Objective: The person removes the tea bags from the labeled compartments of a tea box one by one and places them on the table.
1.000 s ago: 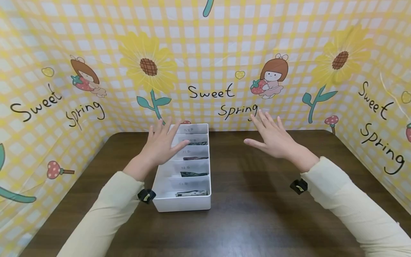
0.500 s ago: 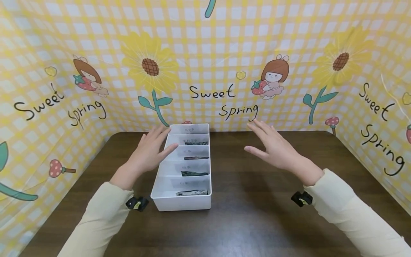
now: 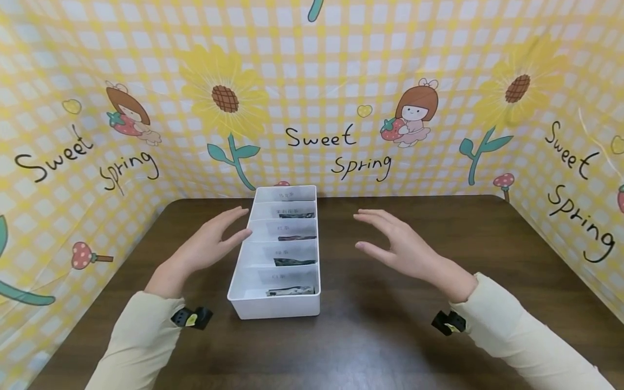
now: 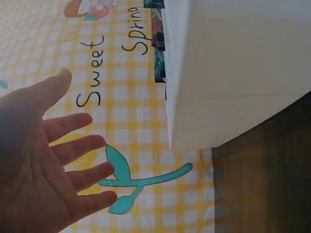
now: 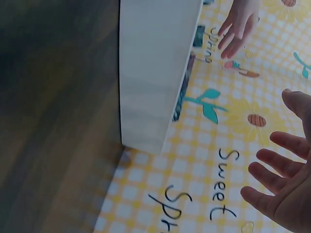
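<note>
A white divided box [image 3: 275, 307] stands lengthwise on the table, left of the middle. Its compartments carry printed labels too small to read. Flat packets lie in several of them: a silvery one [image 3: 291, 291] in the nearest, then a dark green one [image 3: 294, 262], a reddish one [image 3: 297, 238] and a dark patterned one [image 3: 296, 215]. None shows in the farthest compartment. Beside the box's left wall is my left hand [image 3: 205, 241], fingers extended; contact cannot be told. My right hand [image 3: 402, 246] hovers to the right, apart from the box, fingers extended and holding nothing.
The dark wooden table [image 3: 370, 341] ends at a yellow checked cloth [image 3: 312, 81] that hangs behind it and along both sides. A small black device is strapped at each wrist, over the pale sleeves [image 3: 507, 314].
From over the box's left edge, my left hand has drawn left and lower to beside the wall. My right hand has lowered and come slightly nearer the box. The box stays put.
</note>
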A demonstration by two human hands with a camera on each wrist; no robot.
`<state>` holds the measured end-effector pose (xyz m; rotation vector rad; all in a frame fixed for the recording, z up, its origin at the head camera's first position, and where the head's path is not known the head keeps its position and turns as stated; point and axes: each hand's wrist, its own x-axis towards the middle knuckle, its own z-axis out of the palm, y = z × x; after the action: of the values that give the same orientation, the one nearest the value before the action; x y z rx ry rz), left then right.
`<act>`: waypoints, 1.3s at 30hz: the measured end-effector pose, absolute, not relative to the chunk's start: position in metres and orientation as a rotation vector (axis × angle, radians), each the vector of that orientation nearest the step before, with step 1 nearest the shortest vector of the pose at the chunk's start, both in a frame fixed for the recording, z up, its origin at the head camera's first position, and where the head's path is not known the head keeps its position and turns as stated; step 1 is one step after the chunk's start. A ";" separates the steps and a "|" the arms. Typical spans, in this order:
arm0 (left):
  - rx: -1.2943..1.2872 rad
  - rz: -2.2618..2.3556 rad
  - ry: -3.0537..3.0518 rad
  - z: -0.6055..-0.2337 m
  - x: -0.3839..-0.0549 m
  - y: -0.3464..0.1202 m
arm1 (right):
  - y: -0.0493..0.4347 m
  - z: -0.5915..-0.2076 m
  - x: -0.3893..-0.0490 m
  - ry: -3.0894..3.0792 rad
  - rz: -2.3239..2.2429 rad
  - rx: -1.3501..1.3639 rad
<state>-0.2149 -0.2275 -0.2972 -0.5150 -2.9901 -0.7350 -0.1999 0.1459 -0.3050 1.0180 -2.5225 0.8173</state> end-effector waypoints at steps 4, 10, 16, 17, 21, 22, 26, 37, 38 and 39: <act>-0.512 -0.768 -2.994 -0.304 -0.214 -0.233 | 0.139 -0.314 -0.197 -2.449 0.873 1.093; -0.515 -0.786 -2.992 -0.317 -0.217 -0.244 | 0.129 -0.326 -0.194 -2.386 0.972 1.165; -0.532 -0.783 -2.990 -0.326 -0.218 -0.254 | 0.121 -0.337 -0.191 -2.370 1.048 1.225; -0.532 -0.784 -2.990 -0.328 -0.219 -0.255 | 0.119 -0.339 -0.191 -2.375 1.060 1.228; -0.555 -0.791 -2.980 -0.333 -0.220 -0.255 | 0.115 -0.344 -0.190 -2.381 1.101 1.249; -0.561 -0.792 -2.979 -0.334 -0.221 -0.256 | 0.113 -0.346 -0.189 -2.379 1.109 1.254; -0.582 -0.792 -2.978 -0.337 -0.221 -0.255 | 0.108 -0.353 -0.189 -2.350 1.130 1.294; -0.627 -0.781 -2.986 -0.340 -0.220 -0.254 | 0.097 -0.361 -0.185 -2.341 1.176 1.351; -0.630 -0.780 -2.986 -0.340 -0.221 -0.254 | 0.096 -0.362 -0.185 -2.336 1.183 1.355; -0.630 -0.779 -2.985 -0.340 -0.221 -0.253 | 0.095 -0.363 -0.185 -2.329 1.191 1.361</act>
<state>-0.2208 -0.2534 -0.3401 -0.6297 -2.9854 -0.7794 -0.1846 0.0948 -0.3627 1.3614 -2.3290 1.1911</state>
